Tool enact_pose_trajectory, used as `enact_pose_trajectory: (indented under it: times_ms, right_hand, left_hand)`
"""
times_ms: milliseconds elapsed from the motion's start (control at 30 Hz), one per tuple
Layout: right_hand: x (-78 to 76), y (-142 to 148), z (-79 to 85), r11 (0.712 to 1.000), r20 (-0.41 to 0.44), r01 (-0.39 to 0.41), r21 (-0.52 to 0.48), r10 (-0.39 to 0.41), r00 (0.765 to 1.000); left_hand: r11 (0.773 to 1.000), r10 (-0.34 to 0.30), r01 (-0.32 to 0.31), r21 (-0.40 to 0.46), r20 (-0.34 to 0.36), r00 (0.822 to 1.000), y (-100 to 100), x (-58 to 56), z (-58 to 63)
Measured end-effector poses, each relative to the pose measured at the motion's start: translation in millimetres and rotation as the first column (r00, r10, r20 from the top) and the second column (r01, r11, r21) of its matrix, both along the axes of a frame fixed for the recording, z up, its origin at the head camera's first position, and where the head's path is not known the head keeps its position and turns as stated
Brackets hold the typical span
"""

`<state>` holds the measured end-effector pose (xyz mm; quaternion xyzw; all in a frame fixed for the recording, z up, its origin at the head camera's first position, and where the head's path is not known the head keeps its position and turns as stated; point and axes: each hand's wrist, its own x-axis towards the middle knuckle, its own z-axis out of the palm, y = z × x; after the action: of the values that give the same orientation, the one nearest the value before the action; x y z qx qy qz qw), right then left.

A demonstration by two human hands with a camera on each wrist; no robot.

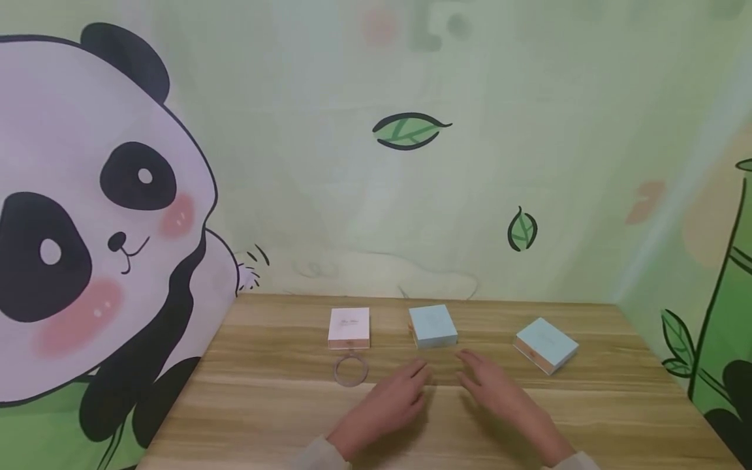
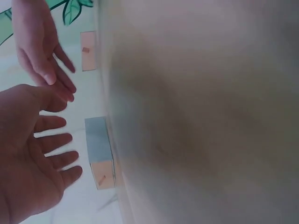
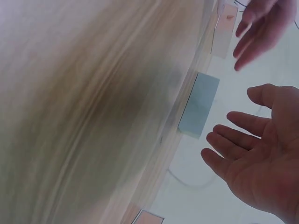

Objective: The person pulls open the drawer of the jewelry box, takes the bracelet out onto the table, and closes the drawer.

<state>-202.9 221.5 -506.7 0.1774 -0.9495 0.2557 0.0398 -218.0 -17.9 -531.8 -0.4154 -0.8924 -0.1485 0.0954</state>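
Observation:
Both bare hands hover over the wooden table with nothing in them. My left hand has loosely bent, spread fingers; in the left wrist view the left palm shows bare. My right hand faces it from the right, and the right wrist view shows the right palm with fingers apart. Just beyond the fingertips lies a light blue box with an orange-pink side. A white-topped box with a pinkish side is to the left, and a bracelet-like ring lies right in front of it.
Another light blue box, turned at an angle, sits on the right part of the table. Behind the table's back edge hangs a pale green backdrop with a printed panda on the left and leaves.

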Motion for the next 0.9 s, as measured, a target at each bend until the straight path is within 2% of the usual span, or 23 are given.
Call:
enact_pose_trajectory:
  times_ms: [200, 300, 400, 533, 667, 833, 900]
  right_hand:
    - [0.8, 7, -0.9, 1.0, -0.022, 0.006, -0.013, -0.007, 1.0]
    - [1.3, 10, -0.9, 1.0, -0.03, 0.007, -0.017, -0.007, 1.0]
    - [0.9, 11, -2.2, 1.0, -0.024, 0.01, -0.016, -0.01, 1.0]
    - [-1.2, 12, -0.4, 1.0, -0.019, 0.01, -0.022, -0.011, 1.0]
    - [-3.1, 13, 1.1, 1.0, -0.03, 0.009, -0.029, -0.01, 0.999]
    - [-3.7, 16, 0.9, 1.0, -0.032, 0.007, -0.022, -0.007, 0.999]
    - [-3.7, 18, 1.0, 1.0, -0.029, 0.006, -0.024, -0.007, 1.0]
  left_hand:
    - [0.991, 0.136, -0.136, -0.007, 0.076, 0.988, 25, -25.5, 7.5]
    - [0.984, 0.18, -0.18, -0.014, 0.124, 0.976, 33, -39.5, 9.0]
    - [0.981, 0.196, -0.196, -0.018, 0.159, 0.968, 41, -52.0, 9.2]
    - [0.978, 0.207, -0.201, -0.052, 0.155, 0.966, 54, -66.5, 12.3]
    - [0.966, 0.23, -0.216, -0.142, 0.098, 0.968, 70, -77.3, 13.3]
    - [0.933, 0.286, -0.265, -0.245, 0.052, 0.957, 84, -80.7, 7.5]
    - [0.929, 0.299, -0.281, -0.242, 0.039, 0.954, 89, -79.7, 5.3]
